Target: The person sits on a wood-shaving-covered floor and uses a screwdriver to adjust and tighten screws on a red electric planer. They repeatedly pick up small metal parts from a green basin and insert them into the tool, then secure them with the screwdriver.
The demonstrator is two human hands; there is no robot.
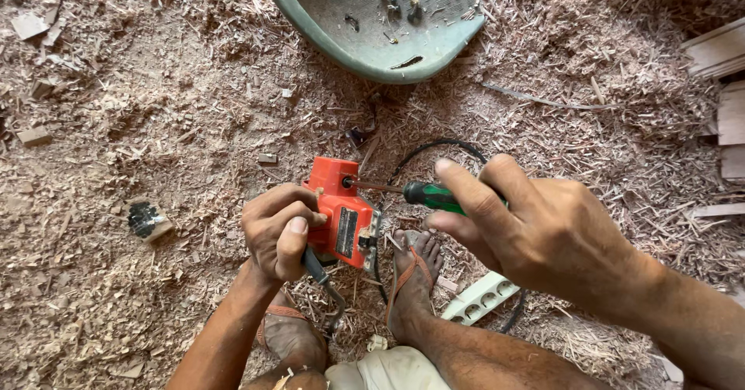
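An orange power tool stands on the shavings between my feet. My left hand grips its left side and steadies it. My right hand holds a green-handled screwdriver level, its thin shaft running left with the tip set into the tool's upper housing. A black cord loops behind the tool. My sandalled feet rest just below it.
Wood shavings and sawdust cover the ground. A green plastic tray with a few small parts lies at the top. A white power strip sits by my right foot. Wooden boards lie at the right edge, a small block at left.
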